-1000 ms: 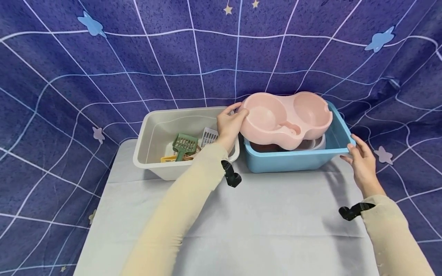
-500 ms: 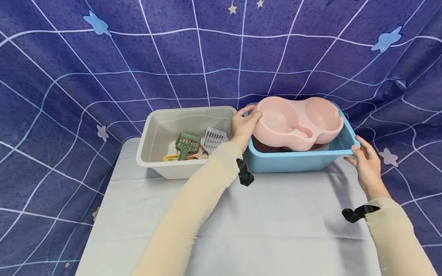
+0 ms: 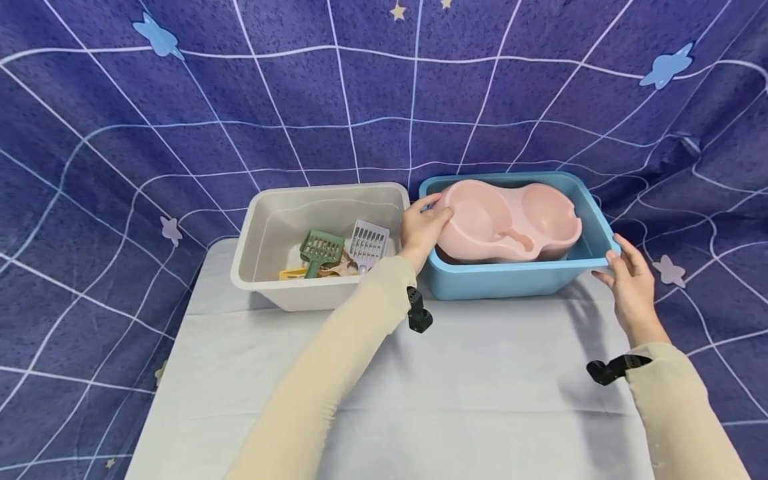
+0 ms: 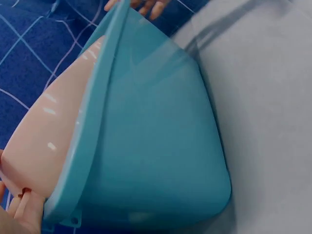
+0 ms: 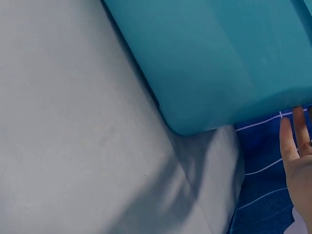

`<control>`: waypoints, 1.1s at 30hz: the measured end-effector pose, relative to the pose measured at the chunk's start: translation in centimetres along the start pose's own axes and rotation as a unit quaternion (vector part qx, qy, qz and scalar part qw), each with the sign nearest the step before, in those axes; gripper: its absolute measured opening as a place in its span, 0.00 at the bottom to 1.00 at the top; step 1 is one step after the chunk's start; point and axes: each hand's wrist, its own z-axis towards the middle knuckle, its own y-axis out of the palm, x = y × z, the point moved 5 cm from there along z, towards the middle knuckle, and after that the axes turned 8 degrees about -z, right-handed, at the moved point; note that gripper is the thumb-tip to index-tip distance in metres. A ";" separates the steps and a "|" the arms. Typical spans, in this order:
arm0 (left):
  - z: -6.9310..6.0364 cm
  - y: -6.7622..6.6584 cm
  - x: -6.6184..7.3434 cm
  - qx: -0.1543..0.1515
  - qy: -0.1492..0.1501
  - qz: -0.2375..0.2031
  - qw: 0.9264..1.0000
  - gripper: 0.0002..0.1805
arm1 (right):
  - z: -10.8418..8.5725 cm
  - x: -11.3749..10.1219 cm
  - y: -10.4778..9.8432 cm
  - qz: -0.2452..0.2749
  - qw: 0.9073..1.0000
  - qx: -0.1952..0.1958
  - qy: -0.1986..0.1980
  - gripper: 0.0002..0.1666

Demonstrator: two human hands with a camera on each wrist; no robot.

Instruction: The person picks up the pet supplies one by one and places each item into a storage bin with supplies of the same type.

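A pink double pet bowl (image 3: 516, 223) lies slightly tilted inside the blue plastic tub (image 3: 510, 280). My left hand (image 3: 423, 227) grips the bowl's left end, thumb over its rim. The left wrist view shows its fingers around the end of the bowl (image 4: 44, 126), beside the tub's rim. At the tub's right front corner, my right hand (image 3: 633, 287) holds the rim, its thumb on top. In the right wrist view, the fingers (image 5: 288, 139) reach beside the tub's blue wall (image 5: 209, 63). Whatever lies under the bowl is mostly hidden.
A light grey tub (image 3: 264, 250) stands just left of the blue one. Inside are a green slotted scoop (image 3: 323, 249), a grey slotted scoop (image 3: 369, 241) and something yellow (image 3: 293, 274). Both tubs rest on a white-covered table (image 3: 468, 387), against a dark blue starry curtain (image 3: 384, 93).
The pink double pet bowl has moved right and down into the blue tub, with my left hand still gripping it. My right hand keeps its hold on the tub's corner.
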 end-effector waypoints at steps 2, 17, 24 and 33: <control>0.1 -0.1 0.1 -0.023 0.014 0.002 1.000 0.22 | 0.1 -0.1 0.1 -0.003 1.000 0.002 0.002 0.30; -0.8 -0.3 0.1 -0.150 0.051 -0.012 0.987 0.26 | 0.2 0.1 0.3 -0.009 1.000 0.013 -0.017 0.28; -2.4 -1.3 -0.3 -0.139 0.069 -0.001 0.988 0.25 | 0.1 0.6 0.4 -0.022 0.999 0.024 -0.023 0.27; -3.1 -2.4 0.0 -0.133 0.088 0.001 0.987 0.23 | 0.1 0.5 0.3 -0.017 0.999 0.041 -0.006 0.27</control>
